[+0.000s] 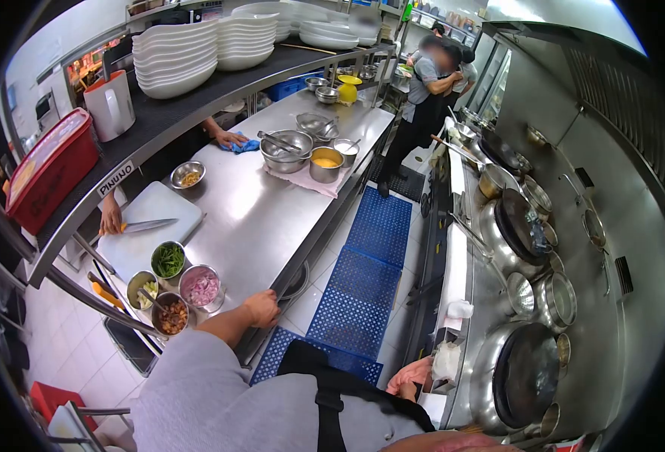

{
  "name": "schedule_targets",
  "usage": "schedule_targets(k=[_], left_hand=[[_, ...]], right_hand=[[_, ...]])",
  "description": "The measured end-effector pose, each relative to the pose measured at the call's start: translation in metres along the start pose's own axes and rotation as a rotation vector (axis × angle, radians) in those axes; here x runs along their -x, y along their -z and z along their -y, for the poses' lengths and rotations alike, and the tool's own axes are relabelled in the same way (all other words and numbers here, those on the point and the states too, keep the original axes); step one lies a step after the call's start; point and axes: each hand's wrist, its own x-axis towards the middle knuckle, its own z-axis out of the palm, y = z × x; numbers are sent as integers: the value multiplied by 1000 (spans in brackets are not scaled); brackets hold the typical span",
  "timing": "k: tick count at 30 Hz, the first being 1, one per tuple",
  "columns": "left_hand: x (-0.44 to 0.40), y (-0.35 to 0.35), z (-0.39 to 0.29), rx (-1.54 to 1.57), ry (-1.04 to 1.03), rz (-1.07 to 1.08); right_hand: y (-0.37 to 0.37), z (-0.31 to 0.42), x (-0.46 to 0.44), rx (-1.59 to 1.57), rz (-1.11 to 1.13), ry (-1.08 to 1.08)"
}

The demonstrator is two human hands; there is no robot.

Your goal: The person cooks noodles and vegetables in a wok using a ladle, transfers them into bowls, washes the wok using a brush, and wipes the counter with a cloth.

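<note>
My left hand (262,309) rests at the near edge of the steel table (272,226), its fingers curled over the edge. Close to it stand metal cups of chopped pink onion (201,289), cut green vegetable (168,260), pale chopped pieces (143,295) and brown diced pieces (171,319); spoons stand in the last two. Low on the right, beside the stove counter, my right hand (407,390) is at a pink cloth (411,374) and seems closed on it. Most of its fingers are hidden.
Across the table, another person's hand (111,215) is by a knife (149,224) on a white board (155,218); another hand (228,139) presses a blue cloth (245,146). Woks (528,373) line the right side. People (423,83) stand down the aisle of blue mats (359,282).
</note>
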Motion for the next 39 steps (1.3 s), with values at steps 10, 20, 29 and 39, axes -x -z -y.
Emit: schedule_targets(k=[10,20,29,39], left_hand=[[1,17,-3,18,2,46],[3,24,-7,-8,8,55],[2,16,-4,26,-9,32],[2,16,-4,17,-6,40]], right_hand=[[23,6,-15,-82,-62,-82],[18,-24,-47,-195,-141,-67],[17,-23,-71,-299,-27,24],[-21,38,2,-319,-208,23]])
